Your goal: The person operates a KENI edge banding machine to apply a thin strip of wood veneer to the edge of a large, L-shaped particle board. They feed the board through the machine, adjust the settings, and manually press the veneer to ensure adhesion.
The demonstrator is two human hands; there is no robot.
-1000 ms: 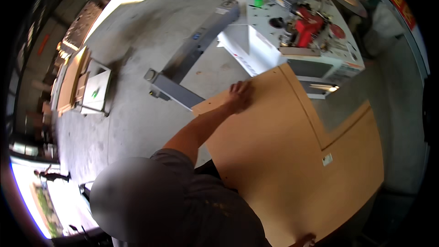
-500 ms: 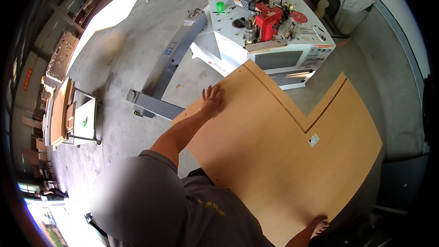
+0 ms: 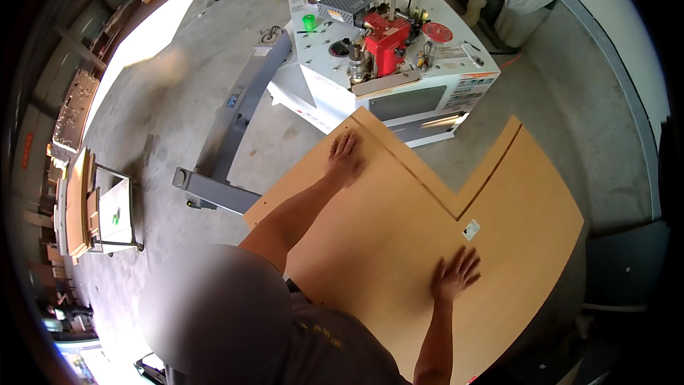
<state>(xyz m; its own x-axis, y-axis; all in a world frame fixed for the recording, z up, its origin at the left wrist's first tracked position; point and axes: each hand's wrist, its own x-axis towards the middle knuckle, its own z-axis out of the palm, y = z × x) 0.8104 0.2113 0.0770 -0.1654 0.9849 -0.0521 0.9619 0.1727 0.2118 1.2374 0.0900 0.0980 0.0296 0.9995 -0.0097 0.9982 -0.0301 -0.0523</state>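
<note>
A large tan wooden panel (image 3: pixel 385 242) spreads in front of me, with a V-shaped notch in its far edge and dark grooves running along that notch. My left hand (image 3: pixel 345 160) lies on the panel near its far left corner, fingers spread. Near the panel's middle, just below a small white label (image 3: pixel 472 229), is my right hand (image 3: pixel 456 273), open with fingers apart and slightly blurred. Both palms face down to the board, and neither hand grips anything.
Beyond the panel stands a white machine (image 3: pixel 328 103) with a red unit (image 3: pixel 387 44) on top. A grey metal arm (image 3: pixel 221 189) extends left of it near the floor. Far left is a cart (image 3: pixel 117 214) carrying boards. A wall curves along the right.
My right hand has left the panel's near right edge and moved up to its middle, opening. My left hand has slid farther along the far left edge. The view has shifted slightly right.
</note>
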